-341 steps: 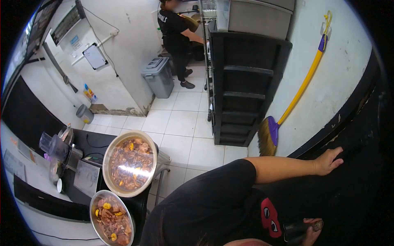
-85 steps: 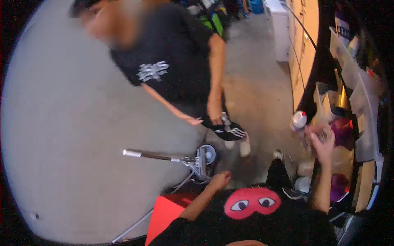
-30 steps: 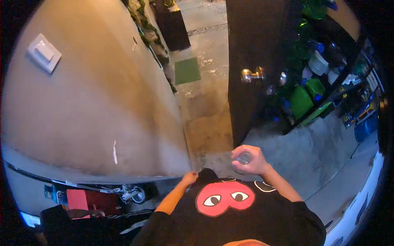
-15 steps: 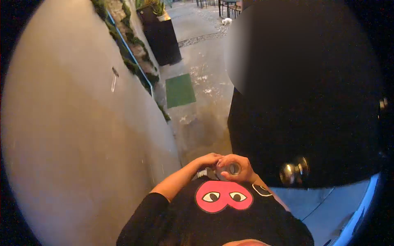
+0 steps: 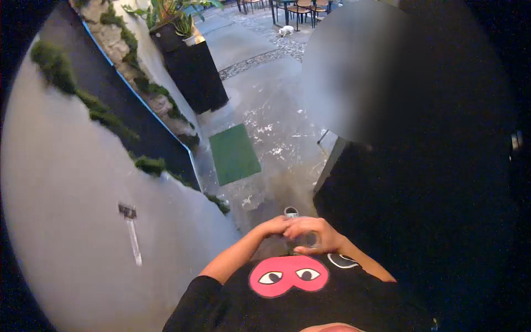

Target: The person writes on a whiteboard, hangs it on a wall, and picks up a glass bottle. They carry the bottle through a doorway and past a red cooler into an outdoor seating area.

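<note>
In front of my chest, my right hand (image 5: 323, 233) curls around a clear drinking glass (image 5: 311, 240), its round rim turned up toward me. Against its fingertips rests my left hand (image 5: 274, 226), closed, with most of its fingers hidden behind the right. Just beyond both hands pokes out a small round thing with a pale rim and dark opening (image 5: 291, 212); what the left fingers hold, I cannot tell. Both hands are close above the black shirt (image 5: 238, 299) with its red eyed print.
A pale wall (image 5: 72, 182) with moss runs along the left. The green mat (image 5: 235, 155) lies on the concrete floor ahead. Beyond stand a black planter (image 5: 193, 74), a small white animal (image 5: 286, 31) and chairs (image 5: 300, 10). A dark panel (image 5: 398, 210) fills the right, partly blurred.
The view has moved forward and swung right; mat and planter appear nearer. The door knob at lower right has gone from view. The pale-rimmed round thing now shows beyond my hands.
</note>
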